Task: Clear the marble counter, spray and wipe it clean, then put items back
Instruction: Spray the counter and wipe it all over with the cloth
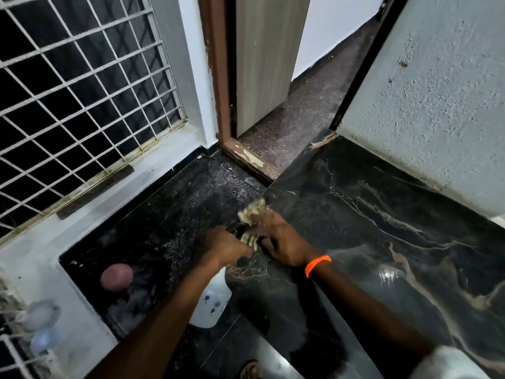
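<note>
1. Centre of the frame: both hands are together at the near edge of the dark counter (382,203), which fills the right half of the picture.
2. The counter is black marble with pale, tan and white veins running across it, glossy enough to catch a bright reflection at lower right.
3. The left hand (228,246) is curled round the black head of a spray bottle (210,302); the bottle's white body, dotted with small blue marks, hangs below the wrist, just off the counter's edge.
4. The right hand (278,242) grips a cloth (252,214), a pale, beige-and-dark patterned rag bunched up and poking out above and between the fingers.
5. The cloth touches the counter at its left edge; the picture is blurred here, so the weave is hard to read.
6. An orange band (317,265) circles the right wrist.
7. Left of the hands lies a lower black ledge (175,228), speckled with white flecks, with a reddish round object (116,277) resting on it at lower left.
8. Upper left: a window with a white metal grille (82,86), dark behind.
9. Top centre: a brown door frame (218,77) and a pale door (265,56) standing ajar.
10. Upper right: a rough, pale wall (437,91) meeting the back of the counter.
</note>
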